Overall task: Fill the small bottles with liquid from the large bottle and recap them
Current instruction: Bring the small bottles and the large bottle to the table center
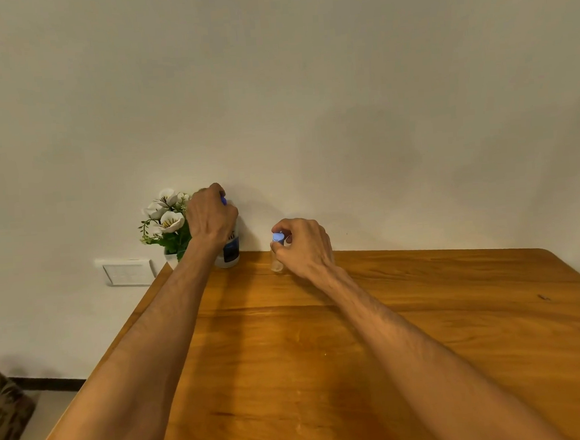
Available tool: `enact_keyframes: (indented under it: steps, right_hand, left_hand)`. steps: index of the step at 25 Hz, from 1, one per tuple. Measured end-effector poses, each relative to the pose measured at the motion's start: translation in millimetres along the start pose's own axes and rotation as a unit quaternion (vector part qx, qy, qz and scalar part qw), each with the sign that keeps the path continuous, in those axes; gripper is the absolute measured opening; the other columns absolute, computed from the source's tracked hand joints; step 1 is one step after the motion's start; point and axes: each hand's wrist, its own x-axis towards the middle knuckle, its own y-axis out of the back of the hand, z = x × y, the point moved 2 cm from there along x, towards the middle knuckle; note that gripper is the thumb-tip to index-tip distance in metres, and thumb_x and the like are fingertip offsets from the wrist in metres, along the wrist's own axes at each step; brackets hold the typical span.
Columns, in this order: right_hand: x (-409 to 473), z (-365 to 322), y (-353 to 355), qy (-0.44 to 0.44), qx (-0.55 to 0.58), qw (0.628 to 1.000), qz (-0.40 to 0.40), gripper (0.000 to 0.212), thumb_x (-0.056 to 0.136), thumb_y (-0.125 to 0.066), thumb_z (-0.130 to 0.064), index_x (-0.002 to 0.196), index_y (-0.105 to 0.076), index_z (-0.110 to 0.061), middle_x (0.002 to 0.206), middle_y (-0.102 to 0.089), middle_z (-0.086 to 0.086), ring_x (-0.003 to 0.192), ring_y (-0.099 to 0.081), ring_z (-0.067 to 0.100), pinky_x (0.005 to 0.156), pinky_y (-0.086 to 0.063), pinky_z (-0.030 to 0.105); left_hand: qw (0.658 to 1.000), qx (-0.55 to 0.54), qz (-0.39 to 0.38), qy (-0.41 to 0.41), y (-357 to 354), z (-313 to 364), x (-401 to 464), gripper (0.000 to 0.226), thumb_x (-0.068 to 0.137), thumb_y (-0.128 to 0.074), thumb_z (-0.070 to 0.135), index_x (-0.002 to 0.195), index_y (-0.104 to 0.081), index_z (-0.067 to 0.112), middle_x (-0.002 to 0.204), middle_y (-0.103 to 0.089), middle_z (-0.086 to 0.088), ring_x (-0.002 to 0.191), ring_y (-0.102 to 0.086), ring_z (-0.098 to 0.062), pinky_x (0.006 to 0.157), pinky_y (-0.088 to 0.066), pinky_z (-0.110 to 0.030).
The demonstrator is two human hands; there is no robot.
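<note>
Two bare forearms reach away from the camera across a wooden tabletop (359, 352) whose far edge meets a pale wall (306, 81); taking the large bottle (229, 249) at that far edge as the reference, everything else sits close around it. Nearest of the task's things is a small clear bottle (277, 260), standing upright on the tabletop to the right of the large bottle and apart from it. The right hand (305, 244) curls over this small bottle, thumb and fingertips closed on its light blue cap (278, 237), which sits on the bottle's neck. How much liquid the small bottle holds cannot be made out.

The large bottle is a white plastic container with a dark blue label, upright, near the tabletop's far left corner and close to the wall. The left hand (212, 213) is wrapped over its top, fingers clamped down; a sliver of blue cap (223, 200) shows at the fingers, and the neck is hidden beneath the palm.

Just left of the large bottle, partly behind the left wrist, a small white pot (172, 259) holds white artificial flowers (168, 211) with green leaves. Further left, below the tabletop's edge, a white switch plate (127, 273) is fixed to the wall. At the lower left of the view, a brown patterned cushion (3, 411) sits at floor level.
</note>
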Motion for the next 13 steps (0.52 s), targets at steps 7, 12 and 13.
enact_keyframes:
  steps: [7,12,13]
  right_hand:
    - [0.2,3.8,4.1,-0.006,0.001,1.000,0.003,0.030,0.091,-0.076,-0.020,0.120,-0.077,-0.014,0.113,-0.078,0.003,0.099,-0.071,0.017,0.088,-0.055,0.027]
    - [1.0,4.4,1.6,0.000,0.000,1.000,0.004,0.031,0.092,-0.076,-0.020,0.123,-0.076,-0.013,0.115,-0.078,0.004,0.101,-0.071,0.019,0.091,-0.056,0.030]
    - [0.9,4.8,1.4,0.001,0.001,1.000,0.006,0.032,0.092,-0.076,-0.021,0.123,-0.076,-0.013,0.115,-0.078,0.004,0.101,-0.071,0.019,0.092,-0.057,0.030]
  left_hand:
    - [0.999,-0.036,-0.003,-0.007,-4.6,-0.9,-2.4,0.024,0.096,-0.073,0.021,0.117,-0.076,0.010,0.112,-0.077,-0.016,0.104,-0.071,-0.035,0.092,-0.057,-0.045]
    - [0.999,0.031,-0.022,-0.027,-8.6,-3.9,1.3,0.025,0.103,-0.059,0.024,0.121,-0.066,0.008,0.104,-0.073,-0.018,0.095,-0.068,-0.037,0.082,-0.059,-0.047]
    - [0.998,0.040,-0.031,-0.031,-10.3,-3.8,1.0,0.026,0.103,-0.056,0.024,0.122,-0.063,0.008,0.103,-0.072,-0.018,0.093,-0.067,-0.037,0.079,-0.058,-0.046]
